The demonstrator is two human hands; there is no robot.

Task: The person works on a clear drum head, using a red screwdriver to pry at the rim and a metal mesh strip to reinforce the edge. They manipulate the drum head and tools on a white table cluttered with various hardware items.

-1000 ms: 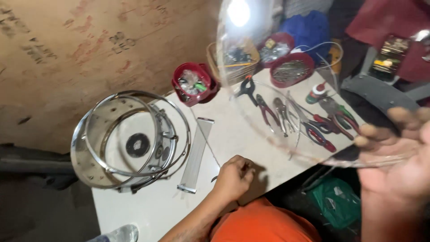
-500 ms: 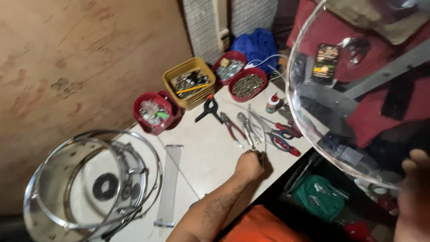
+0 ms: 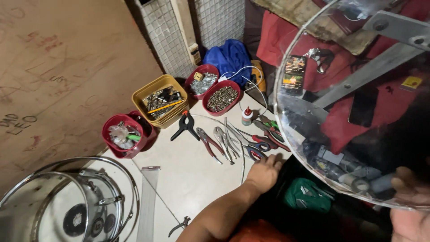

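**K:** Up front of the right hand (image 3: 410, 215): big clear round drumhead (image 3: 358, 112), tilted, fills the whole right side. Fingers pinch its lower rim, thumb seen through the film. Grasping, no doubt.

**M:** Left hand (image 3: 264, 172)?

**K:** Resting on the white table (image 3: 188, 179) at its near edge, fingers curled loosely, tips just beside the scissors (image 3: 257, 148). Can't tell if it grips anything.

**M:** Next biggest?

**K:** One clear drum shell (image 3: 58, 210) with chrome hoop, far to the left of the left hand. One flat snare-wire strip (image 3: 148, 201) lying beside it.

**M:** Containers, count.

**K:** Four. One yellow rectangular bin (image 3: 159, 101) of mixed tools, beyond the left hand. Three red round tubs: one (image 3: 123, 134) left of the bin with plastic bags inside, two past it, one (image 3: 222, 96) full of screws, one (image 3: 202, 80) with small hardware.

**M:** Labels, packages?

**K:** One small white bottle with red cap (image 3: 246, 115), just beyond the hand tools. One dark rectangular card with orange print (image 3: 293, 74), seen behind the drumhead rim. One yellow sticker (image 3: 411, 82) on a grey metal bar, seen through the drumhead. One green pouch (image 3: 307, 195) just right of the left hand, below table level.

**M:** Hand tools?

**K:** Row ahead of the left hand: one black spring clamp (image 3: 184, 125), several pliers (image 3: 215, 141), exact count unclear where they overlap. One more small pair of pliers (image 3: 179, 225) near the left forearm.
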